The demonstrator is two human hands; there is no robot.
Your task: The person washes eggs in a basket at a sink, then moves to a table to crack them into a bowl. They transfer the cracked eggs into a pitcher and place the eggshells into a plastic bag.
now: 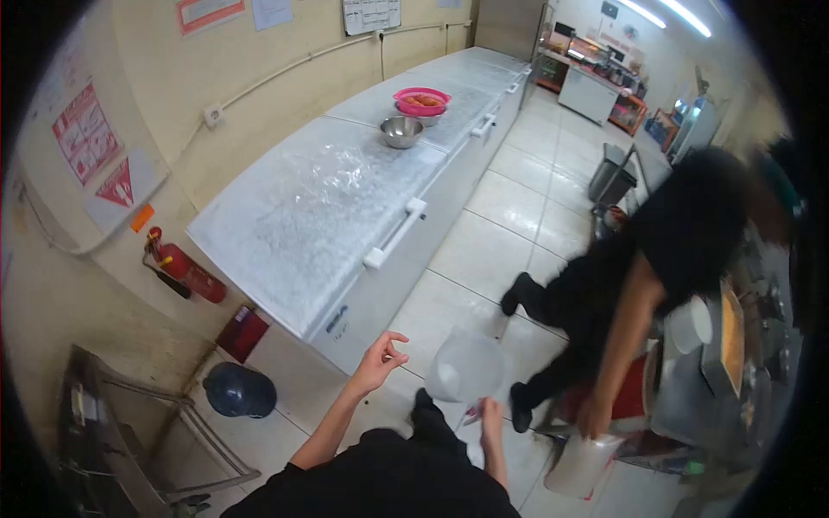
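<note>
1. My left hand (377, 363) was out over the tile floor (445, 289) near the freezer (268, 233), fingers loosely curled and a bit apart. I couldn't spot anything in it.
2. My right hand (491, 416) looked closed on the lower edge of a translucent plastic thing (467, 367), with a pinkish bit (472, 413) by the fingers. Fingertips were too blurry to make out the exact grip. Bag or tub? Couldn't tell. It was above the floor, between me and a co-worker (691, 224).
3. That person was leaning over on the right, face lost in blur, with a hand (594, 419) at the top of a pale container (580, 466). Couldn't see inside it.
4. On the freezer: crumpled clear plastic (319, 177), a metal bowl (401, 131), and just behind it a pink basket (444, 104) of orange-red stuff, too small to name.
5. The dark frame (104, 423) at lower left ran off into the black lens edge.
</note>
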